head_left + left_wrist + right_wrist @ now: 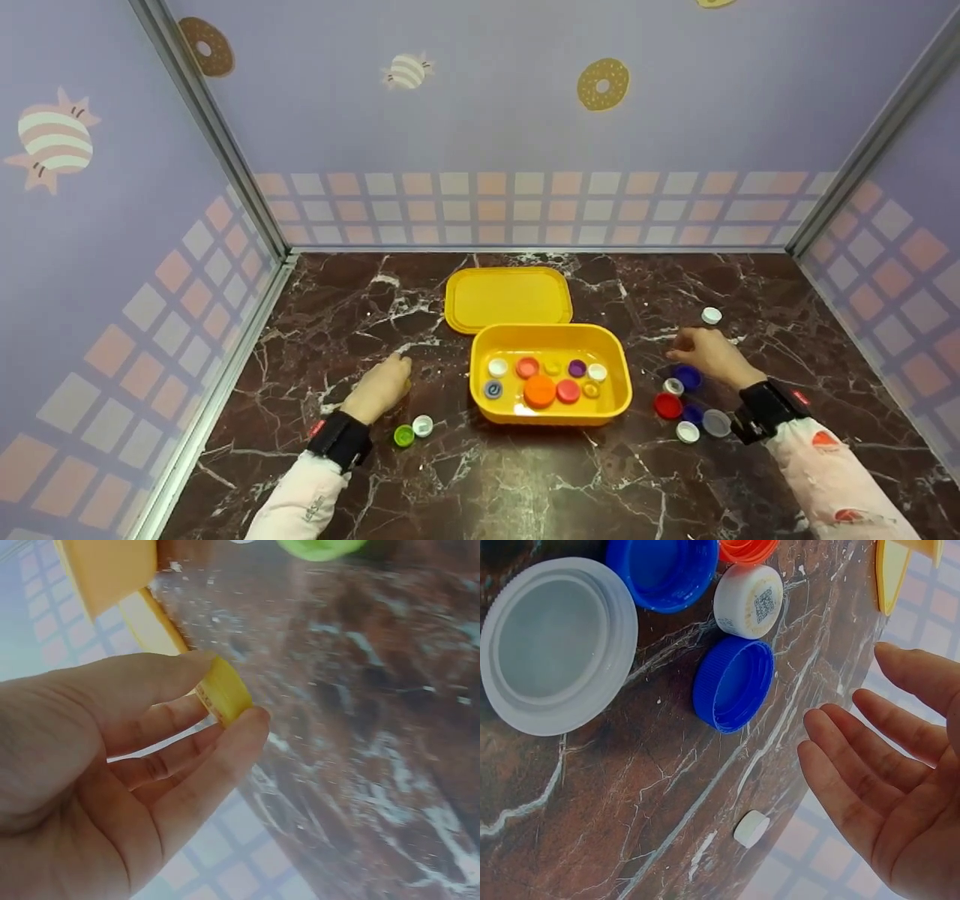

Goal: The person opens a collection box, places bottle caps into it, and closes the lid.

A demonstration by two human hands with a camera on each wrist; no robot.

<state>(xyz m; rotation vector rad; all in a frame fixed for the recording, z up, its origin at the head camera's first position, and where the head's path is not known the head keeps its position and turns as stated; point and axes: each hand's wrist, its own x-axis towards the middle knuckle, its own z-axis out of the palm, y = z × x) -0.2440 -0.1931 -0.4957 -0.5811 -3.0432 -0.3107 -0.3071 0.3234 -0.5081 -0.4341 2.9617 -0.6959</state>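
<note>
Between thumb and fingertips my left hand pinches a yellow bottle cap. In the head view this left hand is left of the yellow box, and the cap is mostly hidden by the fingers. A green cap and a white cap lie just nearer than it. My right hand holds nothing, its fingers relaxed and apart in the right wrist view. It hovers by a blue cap, with a white cap lying beyond it.
Inside the yellow box sit several caps, among them a large orange cap. The yellow lid lies behind the box. Near the right wrist are a red cap, a translucent cap and several others. Patterned walls enclose the marbled table.
</note>
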